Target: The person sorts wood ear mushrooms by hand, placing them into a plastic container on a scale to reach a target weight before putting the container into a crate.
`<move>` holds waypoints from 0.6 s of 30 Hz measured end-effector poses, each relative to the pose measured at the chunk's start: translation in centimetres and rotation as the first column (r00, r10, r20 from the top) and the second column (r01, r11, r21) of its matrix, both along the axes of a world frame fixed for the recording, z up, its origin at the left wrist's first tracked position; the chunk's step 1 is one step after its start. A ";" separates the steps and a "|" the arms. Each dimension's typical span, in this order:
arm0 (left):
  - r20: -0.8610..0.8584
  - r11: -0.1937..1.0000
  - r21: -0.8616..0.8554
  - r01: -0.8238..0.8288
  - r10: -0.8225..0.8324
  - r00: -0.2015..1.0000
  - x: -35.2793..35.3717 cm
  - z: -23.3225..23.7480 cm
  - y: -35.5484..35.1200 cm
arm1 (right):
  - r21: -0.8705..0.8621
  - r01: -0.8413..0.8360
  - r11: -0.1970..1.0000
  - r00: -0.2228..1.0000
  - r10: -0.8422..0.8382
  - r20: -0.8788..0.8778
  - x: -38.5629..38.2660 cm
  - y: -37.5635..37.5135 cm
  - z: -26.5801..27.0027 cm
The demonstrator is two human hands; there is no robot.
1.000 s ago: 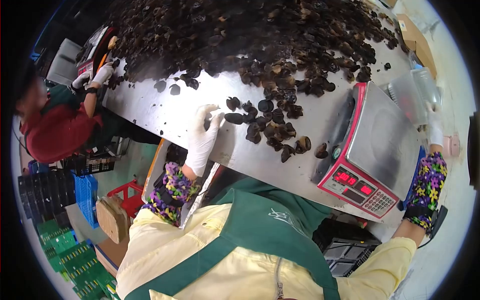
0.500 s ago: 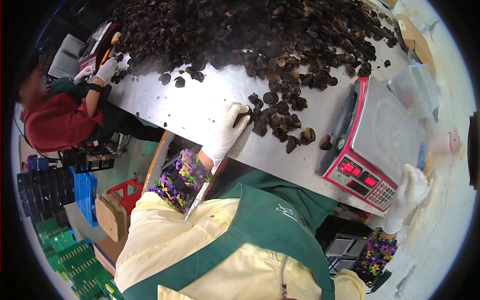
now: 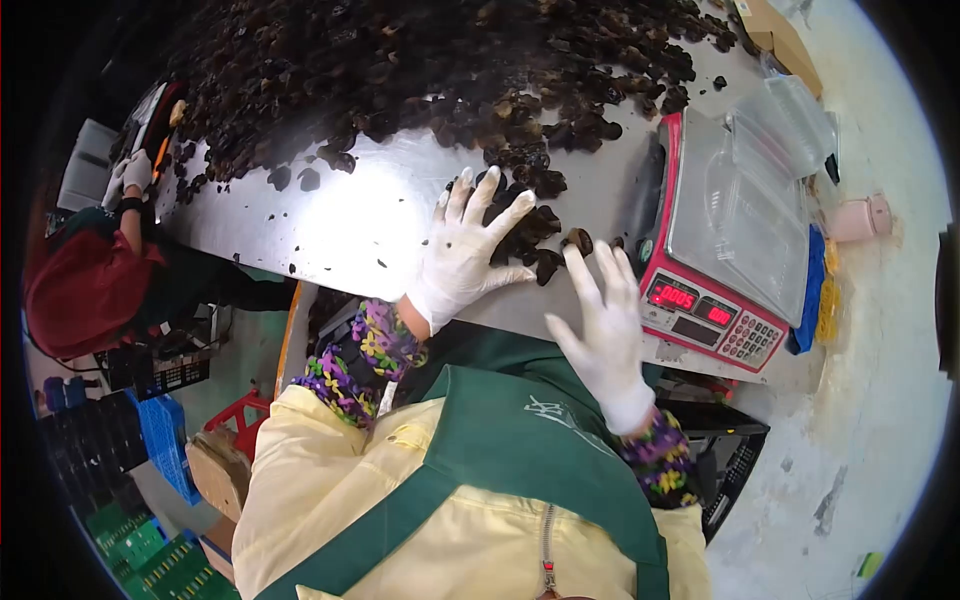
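Observation:
My left hand (image 3: 462,255), in a white glove, spreads its fingers over a small pile of dark wood ear mushrooms (image 3: 530,230) near the table's front edge. Its fingertips reach the pieces; whether they touch cannot be made out. To the right, my right hand (image 3: 608,345), also gloved, has its fingers apart just short of the same pile, with nothing in it. Beside it stands a red-framed digital scale (image 3: 715,325) with a lit red display. A clear plastic tray (image 3: 722,240) lies on the scale's plate.
A large heap of wood ear mushrooms (image 3: 400,70) covers the back of the metal table (image 3: 360,225). Clear containers (image 3: 795,125) and a cardboard box (image 3: 785,45) sit behind the scale. A pink cup (image 3: 860,218) is at the right. A co-worker (image 3: 90,290) works at the left.
My left hand has gone from closed at the pile to spread wide. My right hand has moved left from beyond the scale to the pile. A clear tray now lies on the scale.

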State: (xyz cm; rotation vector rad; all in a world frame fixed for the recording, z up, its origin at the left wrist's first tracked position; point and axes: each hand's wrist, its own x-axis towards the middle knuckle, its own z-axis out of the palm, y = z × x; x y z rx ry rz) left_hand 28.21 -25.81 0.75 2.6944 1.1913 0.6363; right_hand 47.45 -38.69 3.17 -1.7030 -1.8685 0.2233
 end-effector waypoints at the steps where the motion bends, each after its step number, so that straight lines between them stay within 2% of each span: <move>1: -0.037 1.000 0.018 0.012 -0.012 0.999 0.5 0.3 0.5 | 0.002 0.003 1.000 1.000 -0.003 0.003 -0.7 1.4 -1.0; 3: -0.077 0.999 0.008 0.045 -0.044 0.996 1.0 0.1 1.3 | -0.077 0.152 0.985 0.987 -0.147 0.071 -1.6 3.9 -2.3; 4: -0.119 0.997 -0.004 0.074 -0.074 0.990 1.0 -0.1 1.6 | -0.075 0.156 0.985 0.986 -0.150 0.071 -1.9 4.9 -2.7; 6: -0.130 0.995 0.050 0.085 -0.078 0.988 0.8 -0.8 1.5 | -0.148 0.168 0.975 0.960 -0.128 0.250 -2.2 5.9 -3.0; 7: -0.105 0.998 0.019 0.066 -0.064 0.992 0.7 -1.1 1.1 | -0.067 0.121 0.990 0.953 -0.097 0.287 -2.1 5.8 -3.6; 8: -0.081 0.999 -0.013 0.045 -0.046 0.996 0.5 -1.3 0.7 | -0.065 0.121 0.990 0.952 -0.098 0.290 -2.1 5.6 -4.2; 10: -0.042 0.999 0.027 0.031 -0.030 0.999 -0.2 -1.6 -0.7 | -0.033 0.008 0.999 0.993 -0.004 0.117 -2.3 4.8 -5.2; 11: -0.051 0.999 0.011 0.038 -0.038 0.998 -0.5 -1.7 -1.4 | 0.081 0.002 0.997 0.994 -0.010 0.105 -2.4 4.4 -5.4; 12: -0.058 0.999 -0.008 0.045 -0.045 0.997 -0.8 -1.6 -2.0 | 0.077 0.000 0.997 0.994 -0.008 0.108 -2.4 4.1 -5.8; 13: -0.041 0.997 0.057 0.052 -0.049 0.998 -1.0 -1.5 -2.3 | 0.116 -0.021 0.993 0.996 0.010 0.089 -2.3 3.7 -6.6; 15: -0.025 0.998 0.030 0.050 -0.049 0.998 -1.2 -2.3 -2.4 | 0.179 -0.041 0.983 0.998 0.030 0.062 -1.8 3.4 -6.7; 18: 0.011 0.998 0.023 0.054 -0.054 0.998 -1.3 -2.1 -1.4 | 0.151 0.010 0.988 0.999 -0.015 0.030 -1.3 3.9 -6.0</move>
